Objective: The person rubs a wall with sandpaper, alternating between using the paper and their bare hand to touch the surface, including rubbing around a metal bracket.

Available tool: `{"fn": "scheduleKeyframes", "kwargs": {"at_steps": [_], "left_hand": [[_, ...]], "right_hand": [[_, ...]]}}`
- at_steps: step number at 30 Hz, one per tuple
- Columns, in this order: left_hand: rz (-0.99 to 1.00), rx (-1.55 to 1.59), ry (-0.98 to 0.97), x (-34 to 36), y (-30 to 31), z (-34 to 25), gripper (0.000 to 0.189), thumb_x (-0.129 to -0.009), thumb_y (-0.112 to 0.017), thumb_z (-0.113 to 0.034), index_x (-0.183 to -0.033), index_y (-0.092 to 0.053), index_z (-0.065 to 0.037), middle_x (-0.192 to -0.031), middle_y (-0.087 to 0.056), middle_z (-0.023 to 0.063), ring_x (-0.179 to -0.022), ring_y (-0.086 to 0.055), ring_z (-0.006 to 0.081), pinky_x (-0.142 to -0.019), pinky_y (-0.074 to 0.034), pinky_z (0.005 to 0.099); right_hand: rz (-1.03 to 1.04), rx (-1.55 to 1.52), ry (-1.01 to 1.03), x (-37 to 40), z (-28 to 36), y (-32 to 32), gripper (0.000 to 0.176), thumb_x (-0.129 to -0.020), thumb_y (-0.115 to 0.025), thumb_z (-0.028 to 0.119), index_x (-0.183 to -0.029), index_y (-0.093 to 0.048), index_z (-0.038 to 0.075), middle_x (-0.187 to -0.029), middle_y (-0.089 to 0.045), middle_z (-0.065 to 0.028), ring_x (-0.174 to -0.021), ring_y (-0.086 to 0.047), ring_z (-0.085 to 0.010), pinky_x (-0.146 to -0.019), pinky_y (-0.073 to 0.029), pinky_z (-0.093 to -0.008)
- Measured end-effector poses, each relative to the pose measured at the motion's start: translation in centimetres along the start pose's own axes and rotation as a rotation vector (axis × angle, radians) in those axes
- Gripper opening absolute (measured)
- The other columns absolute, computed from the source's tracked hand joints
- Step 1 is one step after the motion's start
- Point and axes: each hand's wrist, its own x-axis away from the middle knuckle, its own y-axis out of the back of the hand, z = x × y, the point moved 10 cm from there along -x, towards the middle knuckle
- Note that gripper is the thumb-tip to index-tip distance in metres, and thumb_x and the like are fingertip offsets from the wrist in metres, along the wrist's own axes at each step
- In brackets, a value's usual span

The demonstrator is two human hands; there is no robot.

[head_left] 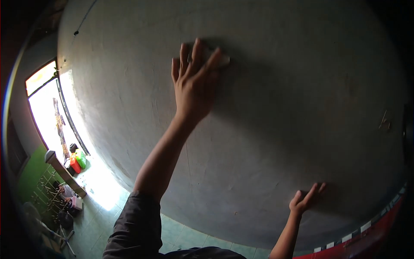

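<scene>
Holding pale block (225,61) against grey wall (258,164) under spread fingers (197,51) of left hand (192,90); seemingly resting right hand (305,202) lower on wall, part-open, gripping nothing visible. Best press evenly, with block flat, avoiding tilted edges.

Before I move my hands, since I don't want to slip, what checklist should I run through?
1. Left hand on the pale pad: ok, its fingers lie over it.
2. Right hand braced firmly on the wall: cannot tell.
3. Even light ahead: not ok, a shadow spreads right of the left hand.
4. Feet steady: cannot tell, out of view.
5. Hands apart: ok, the right is lower.
</scene>
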Motion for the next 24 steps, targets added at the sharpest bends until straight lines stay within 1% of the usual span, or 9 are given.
{"fn": "scheduleKeyframes", "kwargs": {"at_steps": [6,10,12,15,17,18,20,22,24], "left_hand": [[0.281,-0.001,-0.442,6.2,-4.7,-14.5,0.038,-0.094,-0.072,-0.026,-0.129,-0.067,-0.04,-0.16,-0.043,0.0095,-0.151,-0.034,0.0374,-0.121,-0.032,0.0621],[0.179,-0.234,-0.044,0.3,-4.0,-8.1,0.032,-0.098,-0.066,-0.019,-0.127,-0.07,-0.029,-0.159,-0.046,0.0071,-0.151,-0.035,0.0392,-0.121,-0.031,0.0619],[-0.124,-0.202,0.176,-3.0,-0.9,-1.3,0.036,-0.099,-0.06,-0.011,-0.132,-0.067,-0.022,-0.159,-0.045,0.0124,-0.15,-0.036,0.0408,-0.121,-0.029,0.063],[-0.191,-0.343,0.118,-5.0,-0.4,-1.5,0.04,-0.099,-0.057,-0.007,-0.137,-0.061,-0.02,-0.157,-0.044,0.0198,-0.148,-0.037,0.0448,-0.12,-0.031,0.0628],[0.116,-0.334,0.024,-3.9,-4.0,-8.1,0.043,-0.099,-0.06,-0.009,-0.14,-0.057,-0.019,-0.157,-0.043,0.0231,-0.148,-0.034,0.0508,-0.122,-0.029,0.0631],[0.341,-0.316,-0.06,-2.2,-5.6,-12.5,0.06,-0.096,-0.066,-0.006,-0.151,-0.05,-0.027,-0.165,-0.034,0.0177,-0.158,-0.016,0.0417,-0.128,-0.025,0.0562],[0.316,0.041,-0.411,2.3,-6.3,-18.9,0.056,-0.098,-0.067,-0.014,-0.15,-0.054,-0.031,-0.166,-0.035,0.0101,-0.16,-0.017,0.0331,-0.13,-0.017,0.0569],[0.321,-0.078,-0.369,1.3,-6.5,-18.2,0.053,-0.103,-0.059,-0.015,-0.154,-0.049,-0.028,-0.166,-0.037,0.0038,-0.16,-0.017,0.0317,-0.13,-0.018,0.0564],[0.352,-0.366,0.019,-4.2,-6.1,-12.2,0.05,-0.106,-0.054,-0.016,-0.155,-0.047,-0.025,-0.165,-0.038,0.0056,-0.159,-0.022,0.0321,-0.129,-0.021,0.0556]], "right_hand": [[-0.092,-0.113,-0.238,0.1,-6.7,2.0,0.068,-0.11,-0.039,0.045,-0.162,-0.032,0.002,-0.169,-0.025,-0.0268,-0.154,-0.029,-0.0465,-0.124,-0.024,-0.0558],[-0.075,-0.131,-0.175,0.3,-8.0,1.9,0.067,-0.109,-0.041,0.042,-0.161,-0.033,0.001,-0.167,-0.028,-0.0282,-0.153,-0.03,-0.0466,-0.123,-0.025,-0.0554],[-0.071,-0.134,-0.16,0.4,-7.9,1.9,0.066,-0.109,-0.042,0.04,-0.16,-0.034,-0.001,-0.165,-0.03,-0.0296,-0.153,-0.031,-0.0478,-0.123,-0.026,-0.0564],[-0.072,-0.145,-0.159,0.9,-7.9,1.6,0.065,-0.109,-0.043,0.038,-0.159,-0.035,-0.002,-0.165,-0.031,-0.0302,-0.152,-0.03,-0.0487,-0.123,-0.025,-0.058],[-0.07,-0.151,-0.153,0.9,-8.0,1.6,0.065,-0.108,-0.044,0.038,-0.159,-0.035,-0.002,-0.165,-0.031,-0.0301,-0.152,-0.03,-0.0488,-0.123,-0.025,-0.0584],[-0.07,-0.15,-0.152,0.9,-8.0,1.6,0.066,-0.108,-0.044,0.039,-0.159,-0.036,-0.002,-0.165,-0.031,-0.0301,-0.152,-0.03,-0.0489,-0.123,-0.025,-0.0586],[-0.067,-0.156,-0.151,0.9,-7.9,1.6,0.066,-0.108,-0.044,0.039,-0.159,-0.036,-0.002,-0.165,-0.031,-0.0301,-0.152,-0.03,-0.0491,-0.123,-0.025,-0.059],[-0.056,-0.152,-0.141,1.0,-8.0,1.8,0.066,-0.108,-0.045,0.039,-0.159,-0.036,-0.002,-0.164,-0.031,-0.0302,-0.152,-0.03,-0.0495,-0.123,-0.024,-0.0593],[-0.048,-0.142,-0.14,1.2,-8.0,1.6,0.065,-0.108,-0.045,0.038,-0.159,-0.036,-0.002,-0.164,-0.031,-0.0303,-0.152,-0.03,-0.0499,-0.123,-0.024,-0.0596]]}}
